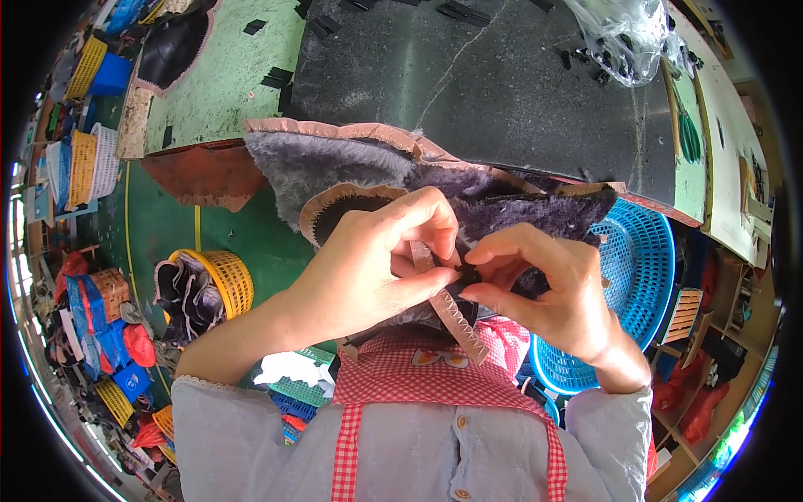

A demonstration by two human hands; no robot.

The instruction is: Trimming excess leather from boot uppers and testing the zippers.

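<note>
your left hand [368, 268] and right hand [544, 289] meet at the centre of the frame, both closed on a pink strap [447, 305] with a zigzag edge. the left thumb and fingers are pressed together around the strap's upper part, while the right thumb and forefinger pinch a small dark bit just beside it; what that bit is cannot be made out, because your fingers cover it. the strap hangs down toward your red checked apron [435, 381], likely so its loose end stays out of the way while you work at the top. behind your hands the grey furry lining [351, 171] spreads across the middle of the frame, its pink trimmed edge resting on the dark table [502, 84], which seems to take its weight and leave both hands free for fine work. where the strap joins the lining is hidden under your knuckles. a blue basket [644, 259] sits at the right, partly behind your right wrist, and a yellow basket [226, 280] with dark pieces stands at the left. a clear plastic bag [627, 33] lies at the upper right, cut off by the frame's edge.
</note>
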